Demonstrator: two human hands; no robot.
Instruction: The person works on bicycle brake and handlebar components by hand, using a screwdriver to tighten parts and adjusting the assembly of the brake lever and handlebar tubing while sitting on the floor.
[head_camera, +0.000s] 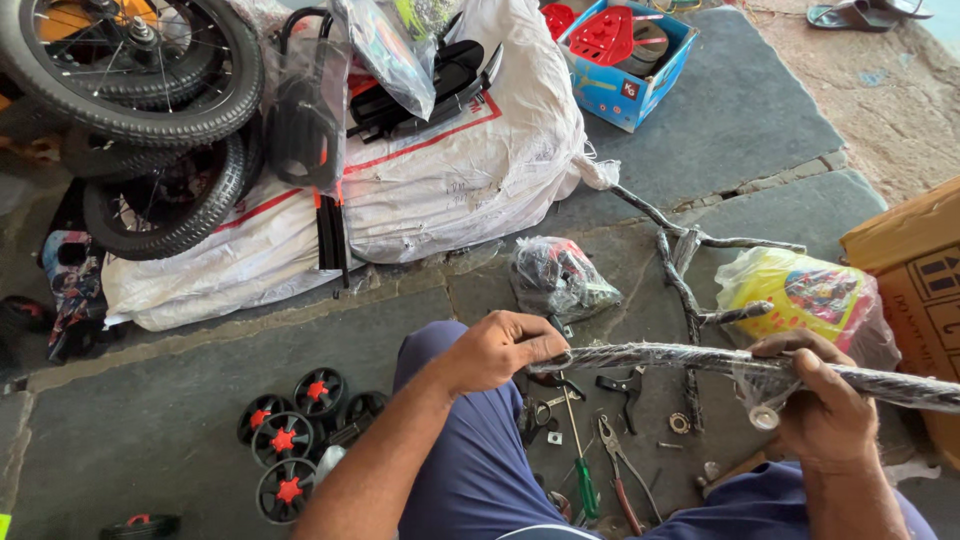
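My left hand (495, 350) grips one end of a long metal bar (660, 357) wrapped in clear plastic. My right hand (815, 395) holds the same bar further right, fingers over the wrap where a loose bit of plastic hangs. The bar lies across my lap, level, above my blue-trousered knees (470, 460). Below it on the stone floor lie pliers (620, 470), a green-handled screwdriver (583, 480) and small black brackets (625, 385).
Small black wheels with red hubs (290, 440) sit at the lower left. Bicycle tyres (150, 110) and a white sack (440, 170) lie behind. A wrapped frame part (690, 260), a yellow bagged item (800, 295), a cardboard box (915, 260) and a blue box (625, 50) stand around.
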